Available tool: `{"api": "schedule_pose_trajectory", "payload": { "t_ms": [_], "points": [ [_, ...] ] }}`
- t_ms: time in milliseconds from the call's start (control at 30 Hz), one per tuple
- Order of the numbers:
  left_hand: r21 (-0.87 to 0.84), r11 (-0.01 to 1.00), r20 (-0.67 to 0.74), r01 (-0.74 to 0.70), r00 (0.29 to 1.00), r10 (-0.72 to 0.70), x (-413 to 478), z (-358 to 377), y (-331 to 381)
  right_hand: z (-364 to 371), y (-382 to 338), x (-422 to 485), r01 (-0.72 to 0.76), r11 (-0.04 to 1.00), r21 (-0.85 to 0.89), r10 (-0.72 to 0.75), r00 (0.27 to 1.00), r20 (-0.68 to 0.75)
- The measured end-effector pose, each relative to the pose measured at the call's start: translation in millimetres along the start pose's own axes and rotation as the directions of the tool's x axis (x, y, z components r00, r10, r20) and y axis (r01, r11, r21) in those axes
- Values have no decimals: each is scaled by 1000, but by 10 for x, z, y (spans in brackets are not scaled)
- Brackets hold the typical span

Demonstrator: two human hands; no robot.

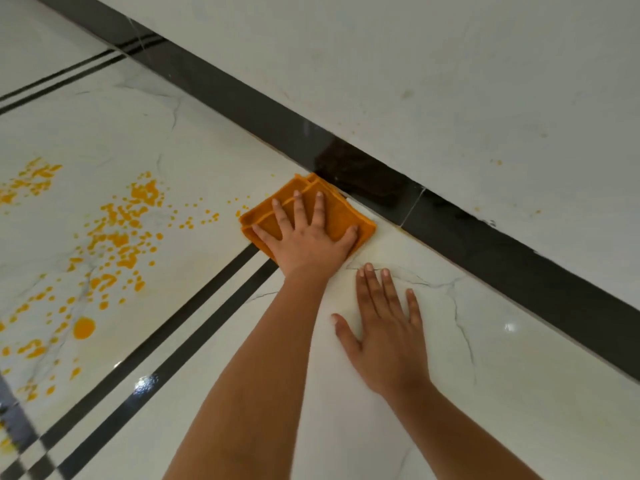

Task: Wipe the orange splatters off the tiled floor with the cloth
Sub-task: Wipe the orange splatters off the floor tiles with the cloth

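A folded orange cloth [337,211] lies flat on the white marble-look floor tile [214,140], close against the dark skirting strip. My left hand [308,237] presses down on it with fingers spread and straight. My right hand [388,334] rests flat on the bare tile just right of and nearer than the cloth, fingers straight. Orange splatters [117,237] cover the tile to the left of the cloth, with a big round drop [84,328] and small dots [188,221] reaching almost to the cloth's left edge.
A black skirting band [485,244] runs diagonally along the foot of the pale wall [450,81], which carries a few faint orange specks [498,162]. Two black inlay stripes [180,337] cross the floor below the cloth.
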State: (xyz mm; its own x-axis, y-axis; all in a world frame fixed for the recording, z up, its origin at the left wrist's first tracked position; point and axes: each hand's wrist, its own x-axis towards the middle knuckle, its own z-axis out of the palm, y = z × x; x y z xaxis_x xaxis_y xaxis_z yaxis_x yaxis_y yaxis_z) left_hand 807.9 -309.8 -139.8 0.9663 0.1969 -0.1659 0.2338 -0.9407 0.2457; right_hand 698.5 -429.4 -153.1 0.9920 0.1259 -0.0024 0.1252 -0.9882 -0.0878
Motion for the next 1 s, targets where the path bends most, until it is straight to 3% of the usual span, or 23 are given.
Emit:
{"api": "schedule_pose_trajectory", "payload": {
  "t_ms": [100,200,333,567,700,833,1000],
  "points": [
    [64,994,-1,-89,996,89,-93,46,23,-7,-6,11,2,1000,6,-2,1000,5],
    [11,1000,-9,-25,1000,25,69,-19,17,-12,3,7,1,1000,3,-1,1000,12],
    [67,990,-7,-127,992,128,24,44,1,-9,11,30,7,1000,-4,-7,1000,15],
    [86,983,-13,-160,987,162,-26,47,-41,9,17,28,14,1000,15,-14,1000,13],
    [52,994,-25,-100,995,101,77,-7,-42,-3,5,18,16,1000,12,-16,1000,17],
    [92,982,-14,-166,986,168,28,46,-41,13,13,25,14,1000,24,-15,1000,17],
    [50,993,-13,-107,994,108,66,-5,-55,17,24,25,17,1000,25,-17,1000,21]
  ]
}}
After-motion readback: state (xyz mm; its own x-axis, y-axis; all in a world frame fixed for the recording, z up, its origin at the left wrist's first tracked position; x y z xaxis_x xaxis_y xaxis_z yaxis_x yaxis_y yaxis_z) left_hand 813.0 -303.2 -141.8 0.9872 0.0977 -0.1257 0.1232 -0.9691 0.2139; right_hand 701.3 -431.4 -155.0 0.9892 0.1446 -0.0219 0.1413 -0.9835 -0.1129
